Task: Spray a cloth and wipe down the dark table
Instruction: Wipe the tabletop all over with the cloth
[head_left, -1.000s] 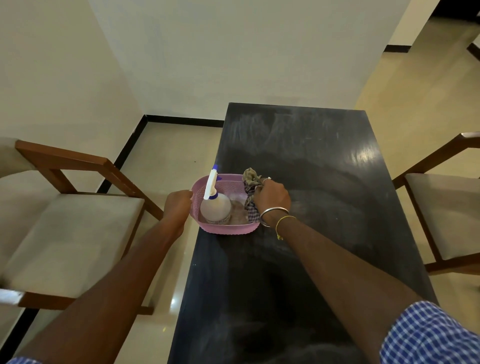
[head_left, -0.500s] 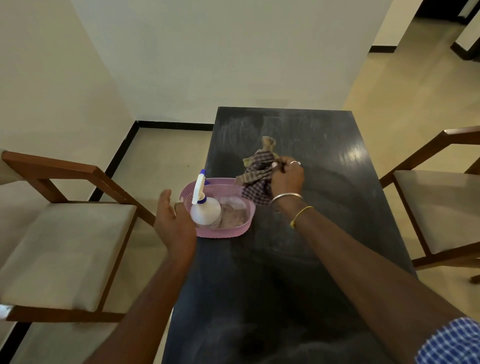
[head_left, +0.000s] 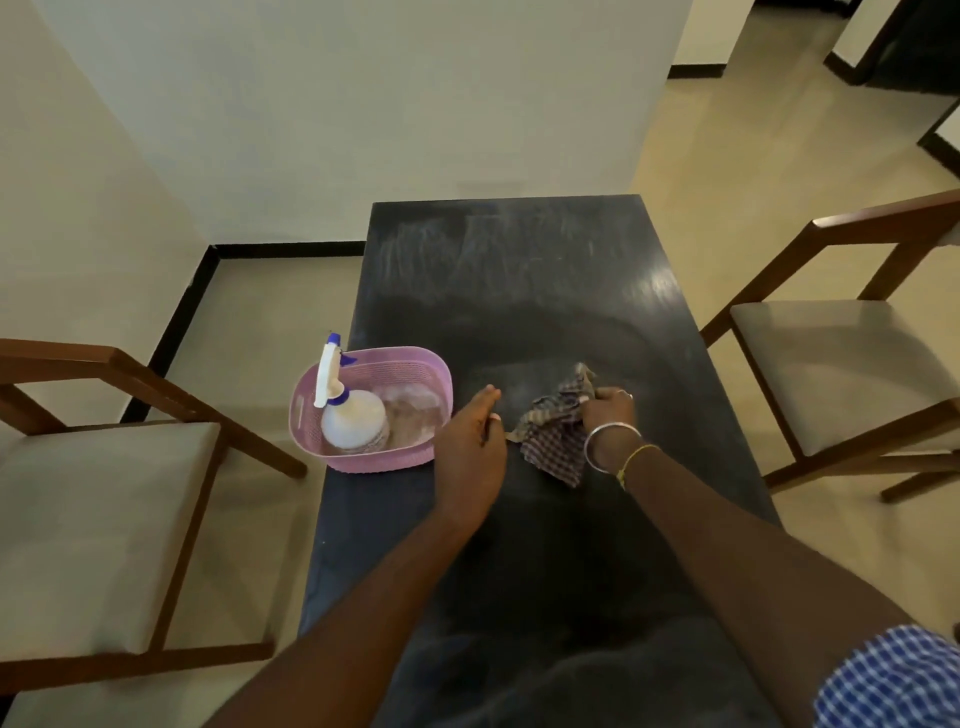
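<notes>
A checked cloth (head_left: 556, 431) hangs crumpled over the middle of the dark table (head_left: 524, 270), pinched at its upper edge by my right hand (head_left: 609, 415). My left hand (head_left: 470, 452) hovers just left of the cloth with its fingers straight, holding nothing; whether it touches the cloth's corner I cannot tell. A white spray bottle (head_left: 345, 410) with a blue collar and nozzle tip stands in a pink perforated basket (head_left: 415, 364) at the table's left edge. The far half of the table shows pale dusty streaks.
A wooden chair with a beige seat (head_left: 93, 509) stands close to the table's left side, and another chair (head_left: 841, 364) on the right. A white wall meets the table's far end. Tiled floor surrounds the table.
My right hand has carried the cloth out of the basket and rightwards over the table. My left hand has let go of the basket rim and moved right, beside the cloth.
</notes>
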